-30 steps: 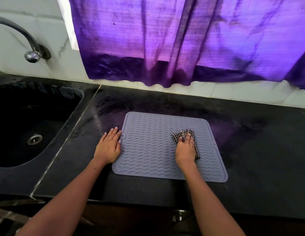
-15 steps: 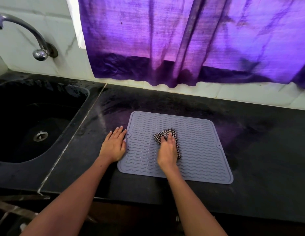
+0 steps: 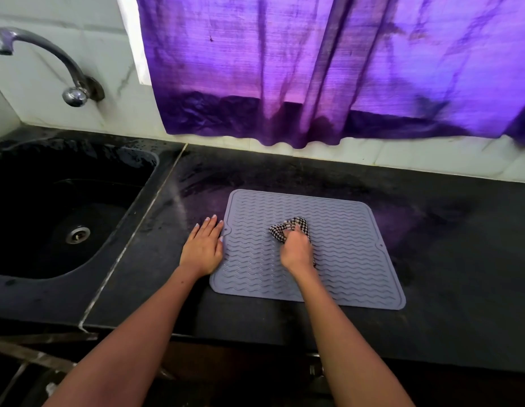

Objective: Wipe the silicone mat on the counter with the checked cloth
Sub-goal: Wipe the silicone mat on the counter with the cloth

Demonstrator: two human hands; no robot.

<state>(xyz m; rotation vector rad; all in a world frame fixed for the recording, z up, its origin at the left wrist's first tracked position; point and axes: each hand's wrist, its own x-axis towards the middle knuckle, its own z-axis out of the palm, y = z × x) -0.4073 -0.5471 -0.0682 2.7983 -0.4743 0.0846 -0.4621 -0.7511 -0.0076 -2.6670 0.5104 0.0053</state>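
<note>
- The silicone mat (image 3: 343, 259), grey-blue with wavy ridges, is lying flat on the black counter (image 3: 446, 259), to the right of the sink and below the hem of the curtain.
- The right hand (image 3: 296, 251) is resting on the left-centre part of the mat, its fingers curling down over the bunched checked cloth (image 3: 287, 227) and gripping it against the ridged surface.
- Most of the cloth is sitting under the palm and fingers; a crumpled black-and-white fold is sticking out past the fingertips toward the far edge of the mat, and a thin strip is showing along the right side of the hand.
- The left hand (image 3: 204, 248) is lying flat, fingers straight and close together, on the counter at the mat's left edge, with its thumb side touching or overlapping the rim near the small notch there.
- The two hands are sitting near each other, with a bare stretch of mat between them.
- A dark sink (image 3: 88, 268) with a metal drain is sitting to the left of the counter, and a curved metal tap (image 3: 50, 60) is projecting from the pale wall above it.
- A purple curtain (image 3: 343, 69) is hanging across the back wall.
</note>
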